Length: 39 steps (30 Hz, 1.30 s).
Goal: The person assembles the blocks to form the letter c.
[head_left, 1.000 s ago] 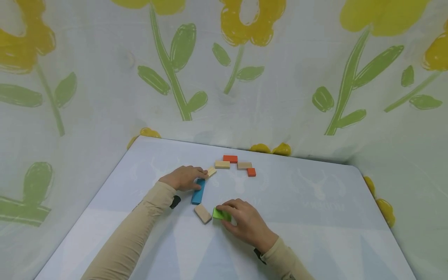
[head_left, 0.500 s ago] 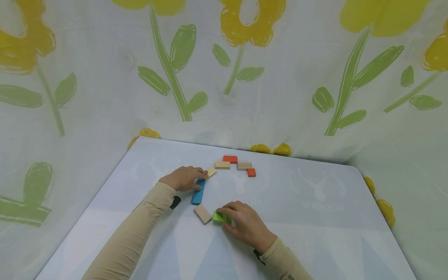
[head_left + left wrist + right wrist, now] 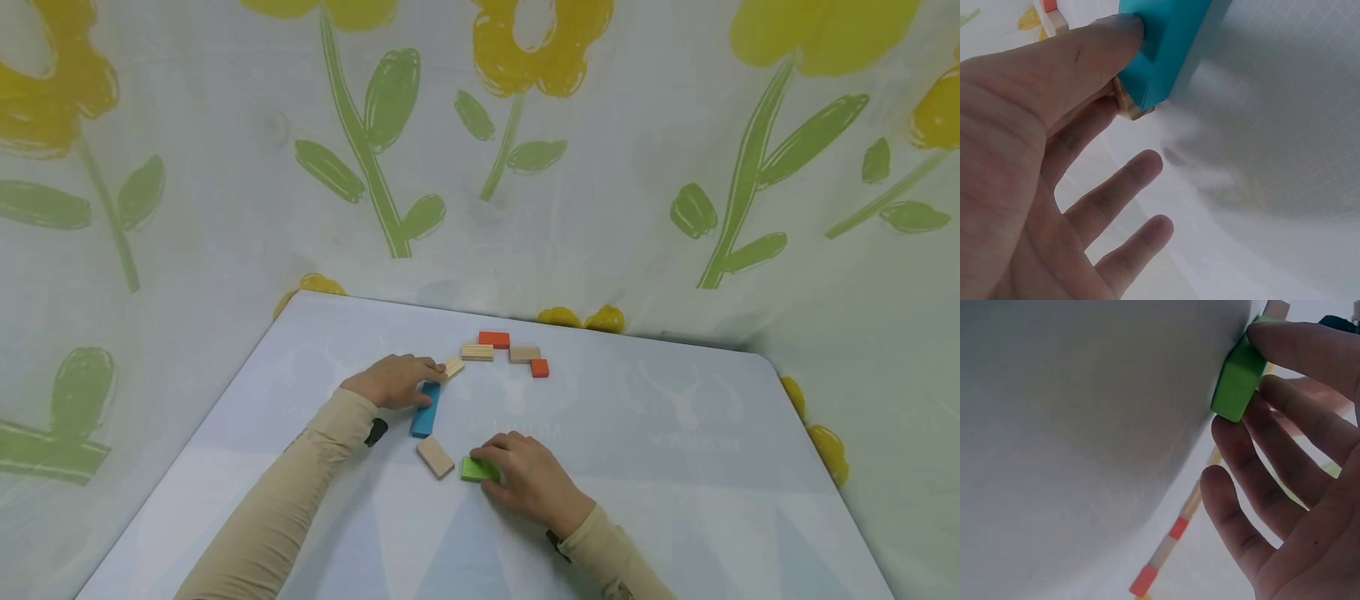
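Note:
In the head view my right hand [image 3: 536, 479] pinches a green block [image 3: 480, 469] between thumb and fingers, low on the table. The right wrist view shows the thumb on one side of this green block [image 3: 1235, 381] and fingertips on the other. Left of it lies a plain wooden block [image 3: 435, 458], a small gap apart. My left hand [image 3: 393, 382] touches a long blue block [image 3: 425, 410] with the thumb, while its index finger reaches a ribbed wooden block [image 3: 453, 367] at the far end. In the left wrist view the other fingers extend loosely beside the blue block [image 3: 1166, 50].
Beyond the hands, the curved row continues with another ribbed wooden block [image 3: 477, 352], a red block [image 3: 494, 340], a plain wooden block [image 3: 524, 355] and a small red block [image 3: 540, 368]. They lie on a pale printed table [image 3: 675, 533] before a flowered cloth [image 3: 600, 208].
The green block has shifted slightly right, away from the plain wooden block, and looks lower and flatter. My right hand has moved slightly with it. The left hand stays in place.

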### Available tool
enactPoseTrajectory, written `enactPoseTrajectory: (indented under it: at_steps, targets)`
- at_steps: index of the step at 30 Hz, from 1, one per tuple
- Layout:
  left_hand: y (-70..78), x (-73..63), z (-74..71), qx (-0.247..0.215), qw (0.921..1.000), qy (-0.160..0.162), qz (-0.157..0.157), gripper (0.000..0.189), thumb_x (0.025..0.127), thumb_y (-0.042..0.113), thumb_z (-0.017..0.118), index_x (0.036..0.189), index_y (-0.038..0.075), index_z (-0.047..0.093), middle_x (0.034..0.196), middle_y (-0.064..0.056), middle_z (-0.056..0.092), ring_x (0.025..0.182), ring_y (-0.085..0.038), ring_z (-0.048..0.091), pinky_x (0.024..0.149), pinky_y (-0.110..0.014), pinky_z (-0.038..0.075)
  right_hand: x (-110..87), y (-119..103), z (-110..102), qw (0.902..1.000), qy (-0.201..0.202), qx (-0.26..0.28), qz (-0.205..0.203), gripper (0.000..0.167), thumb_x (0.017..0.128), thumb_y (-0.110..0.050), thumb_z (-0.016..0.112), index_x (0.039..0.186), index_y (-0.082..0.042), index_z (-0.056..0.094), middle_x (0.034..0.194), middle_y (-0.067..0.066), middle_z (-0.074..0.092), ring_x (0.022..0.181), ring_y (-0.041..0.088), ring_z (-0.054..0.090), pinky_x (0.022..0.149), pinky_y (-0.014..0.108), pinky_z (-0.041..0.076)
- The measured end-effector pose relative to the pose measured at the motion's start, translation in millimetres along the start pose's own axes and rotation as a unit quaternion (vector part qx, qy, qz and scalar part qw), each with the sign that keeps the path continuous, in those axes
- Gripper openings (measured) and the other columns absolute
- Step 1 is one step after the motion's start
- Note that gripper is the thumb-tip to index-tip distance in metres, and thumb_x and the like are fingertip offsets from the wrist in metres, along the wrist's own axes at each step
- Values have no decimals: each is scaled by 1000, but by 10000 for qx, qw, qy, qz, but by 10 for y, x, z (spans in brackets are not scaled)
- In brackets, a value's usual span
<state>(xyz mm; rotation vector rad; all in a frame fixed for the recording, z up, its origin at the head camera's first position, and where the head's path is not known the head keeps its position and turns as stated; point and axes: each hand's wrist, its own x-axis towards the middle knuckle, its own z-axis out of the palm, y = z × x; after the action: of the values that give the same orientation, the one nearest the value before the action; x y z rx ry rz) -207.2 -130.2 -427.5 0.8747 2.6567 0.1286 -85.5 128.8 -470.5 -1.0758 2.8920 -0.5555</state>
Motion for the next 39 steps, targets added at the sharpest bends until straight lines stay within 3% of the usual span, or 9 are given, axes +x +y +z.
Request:
enactPoseTrajectory:
  at_steps: [6,39]
  targets:
    - [-9,-2,-10,48,9999,79,66,50,95,28,73,143,16,60,151,-6,51,134,-34,51,108,-50,46,17,35,-18,9998,-100,-56,172,37,84,-27,85,119,-20,76,111,-5,70,97,11,63,85,29,57]
    - [-26,12,25,-56,10000,39,26,50,96,28,72,143,17,60,152,-4,51,136,-32,50,110,-48,44,76,-50,36,9994,-272,127,166,34,85,-28,85,117,-22,76,109,-7,68,98,9,63,85,29,57]
